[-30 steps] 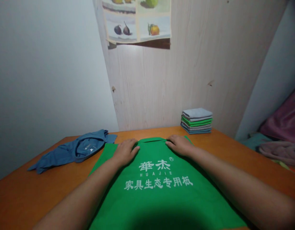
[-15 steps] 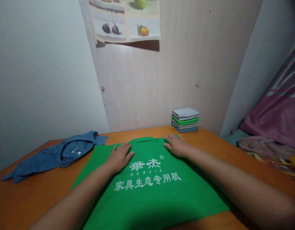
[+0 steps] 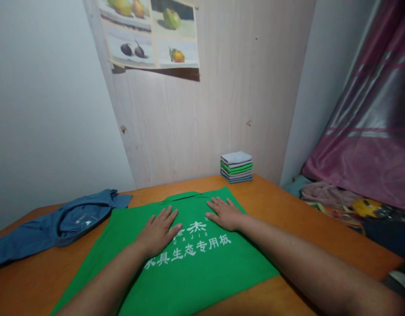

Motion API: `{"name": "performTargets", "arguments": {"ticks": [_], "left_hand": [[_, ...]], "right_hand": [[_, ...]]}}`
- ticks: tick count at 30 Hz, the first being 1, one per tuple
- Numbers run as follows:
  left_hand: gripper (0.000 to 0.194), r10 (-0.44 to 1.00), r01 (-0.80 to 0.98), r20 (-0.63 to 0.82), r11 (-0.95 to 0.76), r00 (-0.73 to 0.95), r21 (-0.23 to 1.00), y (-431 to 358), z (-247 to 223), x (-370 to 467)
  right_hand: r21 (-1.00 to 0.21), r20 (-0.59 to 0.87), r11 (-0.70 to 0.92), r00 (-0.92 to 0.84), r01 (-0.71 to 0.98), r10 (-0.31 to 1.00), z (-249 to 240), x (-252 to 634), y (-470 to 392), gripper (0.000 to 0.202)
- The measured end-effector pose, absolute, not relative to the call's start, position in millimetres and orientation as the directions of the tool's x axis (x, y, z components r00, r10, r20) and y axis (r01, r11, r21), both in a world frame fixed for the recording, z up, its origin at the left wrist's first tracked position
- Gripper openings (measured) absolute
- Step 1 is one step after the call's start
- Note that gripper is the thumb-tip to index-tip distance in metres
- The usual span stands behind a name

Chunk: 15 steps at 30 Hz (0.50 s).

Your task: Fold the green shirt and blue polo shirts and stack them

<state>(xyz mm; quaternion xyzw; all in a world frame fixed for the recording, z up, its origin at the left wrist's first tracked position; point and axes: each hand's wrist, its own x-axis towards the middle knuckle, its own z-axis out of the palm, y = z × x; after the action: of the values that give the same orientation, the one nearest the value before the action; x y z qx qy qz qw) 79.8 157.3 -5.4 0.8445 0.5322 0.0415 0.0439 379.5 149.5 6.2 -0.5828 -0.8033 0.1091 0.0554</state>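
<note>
A green T-shirt (image 3: 189, 281) with white printed characters lies spread on the orange-brown table (image 3: 255, 298), its collar edge at the far side. My left hand (image 3: 159, 232) rests flat on the left of the print, fingers spread, covering part of the lettering. On the upper right of the shirt lies my right hand (image 3: 225, 213), palm down with its fingers apart. Neither hand grips the cloth. A blue T-shirt (image 3: 57, 226) lies loosely bunched on the table to the left, apart from both hands.
At the far right corner of the table stands a neat stack of folded clothes (image 3: 237, 167), grey, green, checked and blue. A shiny pink curtain (image 3: 363, 162) hangs at the right above assorted cloth items (image 3: 327, 195). A fruit picture poster (image 3: 152, 35) hangs on the back wall.
Both hands have slid nearer to me over the green T-shirt, the left one now covering some lettering. My view has turned slightly to the right and up.
</note>
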Motion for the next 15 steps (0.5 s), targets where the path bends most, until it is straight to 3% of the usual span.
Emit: {"name": "performTargets", "arguments": {"ticks": [11, 13, 15], "left_hand": [[0.072, 0.974, 0.976, 0.067, -0.215, 0.216, -0.028, 117, 2, 0], [0.071, 0.974, 0.980, 0.116, -0.189, 0.194, -0.057, 104, 6, -6], [0.071, 0.961, 0.971, 0.140, -0.236, 0.238, -0.033, 88, 9, -5]], "right_hand": [[-0.107, -0.037, -0.005, 0.002, 0.994, 0.999, 9, 438, 125, 0.069], [-0.081, 0.000, 0.001, -0.001, 0.997, 1.000, 12, 433, 115, 0.066], [-0.100, 0.042, 0.109, -0.106, 0.989, 0.994, 14, 421, 100, 0.069]]}}
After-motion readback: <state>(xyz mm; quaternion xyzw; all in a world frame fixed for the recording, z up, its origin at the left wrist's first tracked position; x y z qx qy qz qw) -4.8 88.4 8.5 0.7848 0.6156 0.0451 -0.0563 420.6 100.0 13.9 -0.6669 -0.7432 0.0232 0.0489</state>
